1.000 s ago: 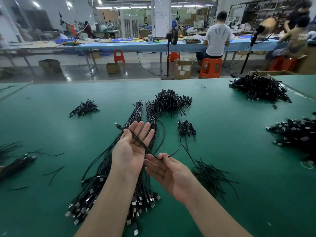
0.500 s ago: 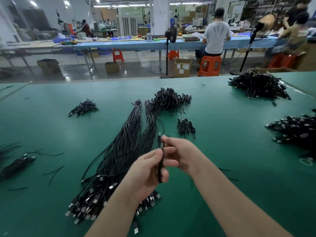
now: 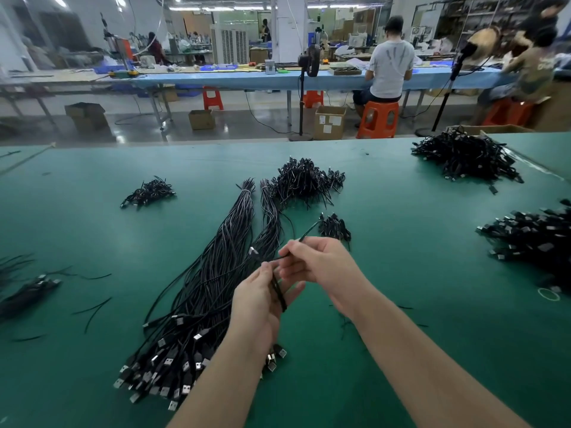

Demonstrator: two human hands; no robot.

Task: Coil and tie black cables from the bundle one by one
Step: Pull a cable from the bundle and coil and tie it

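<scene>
Seen from the head camera, above a green table [image 3: 401, 273]. Left hand [image 3: 259, 307] raised over the near half of the long cable bundle [image 3: 216, 273], fingers curled round a folded black cable [image 3: 278, 293], the coil pinched between thumb and fingertips and standing roughly upright in the grip. Right hand [image 3: 321, 264] just beyond and to the right of the left, touching it at the fingertips, fingers curled and pinching the cable's free end, a short stiff length of which stuck out past the knuckles toward the far side of the table. A metal plug tip [image 3: 253, 251] showed just left of the right hand, above the bundle; whether it belonged to the held cable could not be told.

Bundle itself lay flat on the table, running from a banded far end [image 3: 245, 189] down toward the near left, fanning out into a spread of silver plugs [image 3: 160, 375] below the left forearm. Touching the bundle's far end on the right, a heap of tied coils [image 3: 304, 180]. A smaller clump of coils [image 3: 335, 227] to the right of the bundle's middle, just beyond the right hand. Another small clump [image 3: 150, 193] well left of the bundle's far end. Larger dark heaps well to the right of the bundle: one at the far right corner [image 3: 466, 156], one at the right edge [image 3: 531, 239]. Loose black strands [image 3: 92, 307] left of the bundle.
</scene>
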